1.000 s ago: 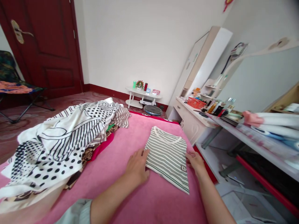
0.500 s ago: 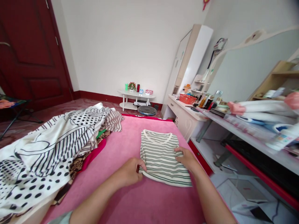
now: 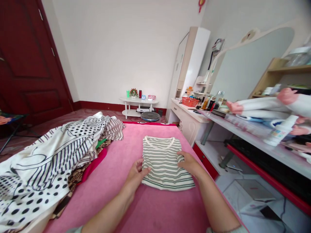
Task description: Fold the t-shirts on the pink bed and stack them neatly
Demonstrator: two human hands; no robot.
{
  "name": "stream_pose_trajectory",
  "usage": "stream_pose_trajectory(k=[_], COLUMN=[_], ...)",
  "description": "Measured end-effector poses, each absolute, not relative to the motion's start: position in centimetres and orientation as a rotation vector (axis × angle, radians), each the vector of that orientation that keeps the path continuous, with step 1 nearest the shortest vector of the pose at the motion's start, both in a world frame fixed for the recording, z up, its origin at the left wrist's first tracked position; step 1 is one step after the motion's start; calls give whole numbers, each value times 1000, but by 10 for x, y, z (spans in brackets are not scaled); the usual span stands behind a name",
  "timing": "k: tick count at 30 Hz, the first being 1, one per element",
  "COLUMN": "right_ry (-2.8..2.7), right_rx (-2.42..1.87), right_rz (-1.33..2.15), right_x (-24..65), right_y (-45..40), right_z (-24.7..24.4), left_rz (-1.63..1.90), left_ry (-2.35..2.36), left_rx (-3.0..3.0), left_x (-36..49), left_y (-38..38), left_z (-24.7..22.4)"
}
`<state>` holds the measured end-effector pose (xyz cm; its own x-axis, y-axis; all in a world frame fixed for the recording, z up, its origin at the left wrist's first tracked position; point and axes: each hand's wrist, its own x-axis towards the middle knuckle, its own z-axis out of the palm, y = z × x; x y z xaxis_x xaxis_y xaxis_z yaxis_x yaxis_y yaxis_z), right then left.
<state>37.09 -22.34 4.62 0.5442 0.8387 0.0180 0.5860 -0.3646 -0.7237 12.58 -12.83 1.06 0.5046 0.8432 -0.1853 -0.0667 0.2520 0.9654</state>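
Observation:
A white shirt with dark green stripes lies folded into a compact shape on the pink bed cover, its round neckline toward the far end. At the shirt's left edge is my left hand, fingers apart, thumb resting on the fabric near the lower corner. My right hand touches the right edge, its thumb and fingers spread over the cloth. Neither hand has a visible grip on the fabric.
A heap of patterned clothes covers the bed's left side. Along the right stands a desk with bottles and a plush toy. A white dresser holds a red basket. Beyond the bed is a low white table.
My left hand has let go of the shirt's lower left corner and moved up along its left edge, its fingers opening. The view has shifted slightly to the right.

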Motion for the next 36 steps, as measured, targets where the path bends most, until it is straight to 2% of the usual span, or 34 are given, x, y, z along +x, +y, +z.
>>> stream_pose_trajectory(k=[5,9,14,20,22,24,28,32,36], right_ry=[-1197,-1199,-1164,-1287,-1289,-1239,-986,-738,-855], right_rx=[-1997,-1840,-1938,-2123,-2060,-1937,-1649,-1524,-1639], right_rz=[197,289,355,154,90,89,425,657,467], right_x=[346,329,329,323,323,324,326,336,373], right_y=[-206,-197,-197,-198,-196,-195,-195,-191,-164], right_z=[47,41,30,28,26,23,20,31,64], left_rz=[944,754,665,560,524,645,987,878,811], left_ry=[689,453,323,24,148,364,989,1382,1418], left_rx=[1830,2275,2290,2088,1953,1885,2113,2250,2302], left_x=[148,173,178,175,176,174,150,130,133], left_y=[-138,-157,-180,-176,-158,-129,-60,-27,-31], left_z=[30,48,41,28,26,23,13,1,-2])
